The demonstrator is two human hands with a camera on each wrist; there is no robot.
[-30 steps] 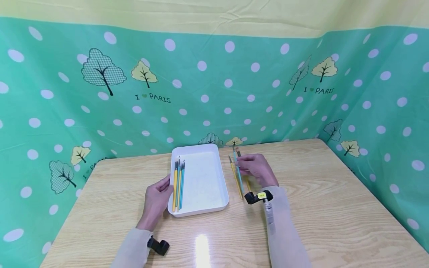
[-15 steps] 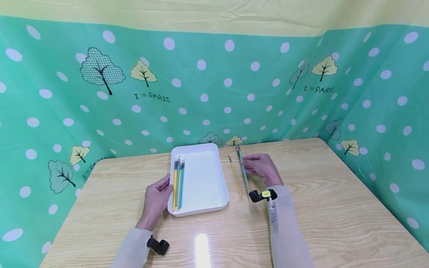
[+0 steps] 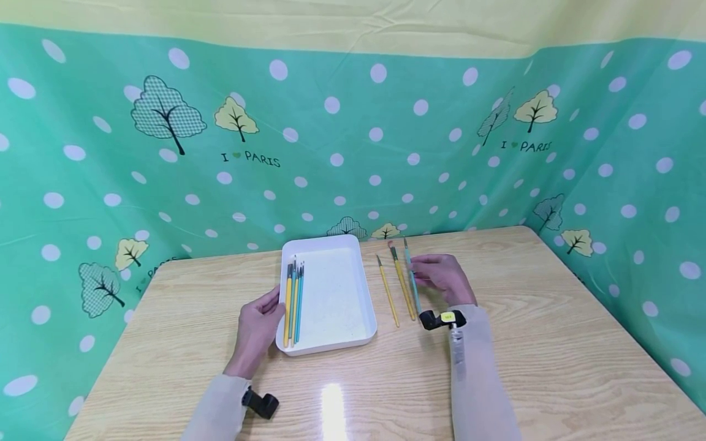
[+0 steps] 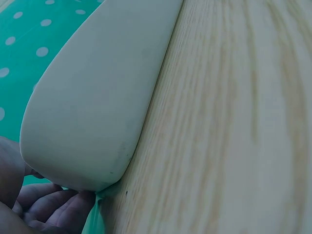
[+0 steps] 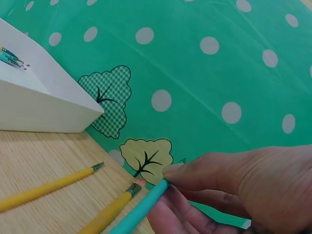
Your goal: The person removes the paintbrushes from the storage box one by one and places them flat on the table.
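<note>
Between thumb and fingers my right hand [image 3: 444,280] pinches a turquoise paintbrush [image 3: 415,294], bristles pointing to the back. Just left of it lie two yellow paintbrushes: a wider flat one [image 3: 405,288] and a thinner pointed one [image 3: 388,294]. The right wrist view shows the thumb pressed on the turquoise brush [image 5: 141,208] near its ferrule. My left hand [image 3: 259,321] grips the left side of a white tray [image 3: 336,300], thumb at the rim. In the left wrist view its curled fingers [image 4: 53,207] are at the tray's outer wall. Several yellow and turquoise paintbrushes [image 3: 288,306] lie lengthwise along the tray's left side.
The wooden table [image 3: 551,343] extends to both sides of the tray. A green dotted curtain [image 3: 353,141] hangs right behind the table's back edge. Dark wrist cameras [image 3: 441,319] are strapped to both sleeves.
My right hand has carried the turquoise brush rightward, from over the two yellow brushes to beyond the flat one, which now shows fully. My left hand and the tray have stayed put.
</note>
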